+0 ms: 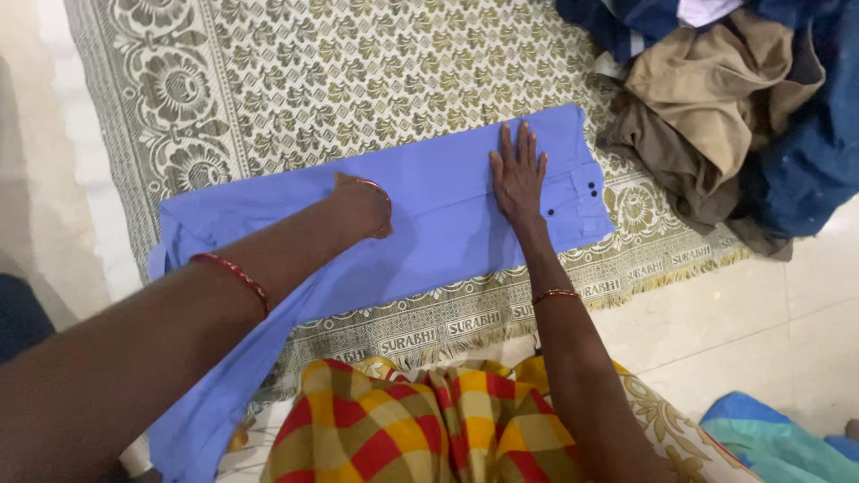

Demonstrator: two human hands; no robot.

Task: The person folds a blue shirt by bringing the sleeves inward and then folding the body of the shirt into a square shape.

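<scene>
Nearest the camera lies a checked cloth (429,429) of red, yellow and green over the person's lap, and at the lower right corner a crumpled blue and teal cloth (778,443) sits on the pale tiled floor (743,313). Just beyond the lap a fringed mat (295,80) with an olive and cream flower pattern covers the floor, and on it, across its near half, lies a light blue shirt (438,237), folded into a long band with one sleeve trailing off the mat's near left edge toward the person. The left hand (362,204), its arm ringed by red bangles, rests on the middle of the shirt; its fingers are curled down against the cloth and hidden from above, so I cannot tell whether they grip it or only press on it. The right hand (517,174) lies flat on the shirt toward its right end, palm down, fingers straight and slightly fanned, just beside a cuff with small dark buttons (591,188). Farther off, at the upper right, a heap of clothes (716,98) in tan, brown and dark blue lies partly on the mat's far corner and partly on the floor, well apart from both hands
</scene>
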